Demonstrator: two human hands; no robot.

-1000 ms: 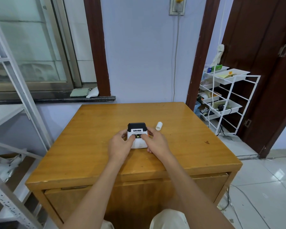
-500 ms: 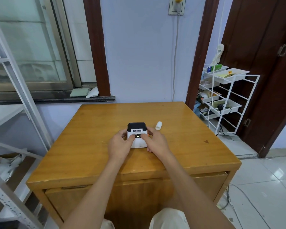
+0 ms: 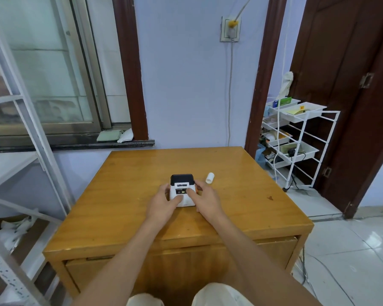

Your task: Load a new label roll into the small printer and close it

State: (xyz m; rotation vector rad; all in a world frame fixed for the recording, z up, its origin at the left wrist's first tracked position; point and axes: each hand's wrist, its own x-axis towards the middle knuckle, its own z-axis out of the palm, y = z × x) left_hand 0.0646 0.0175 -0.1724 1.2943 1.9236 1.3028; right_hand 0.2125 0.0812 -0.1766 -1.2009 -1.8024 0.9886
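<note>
On the wooden desk [image 3: 124,208], both hands' fingers [image 3: 175,200] grip the printer [image 3: 182,189]; forcing its lid risks knocking the label roll [image 3: 210,178] off.

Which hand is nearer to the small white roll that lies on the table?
Right. The right hand grips the printer on the side facing the white roll, its fingers just short of it. The left hand is on the printer's far side.

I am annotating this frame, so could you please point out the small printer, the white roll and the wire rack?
small printer [image 3: 182,180]: head view, on its black top.
white roll [image 3: 210,178]: head view, mid-body.
wire rack [image 3: 303,129]: head view, white upright post.
</note>
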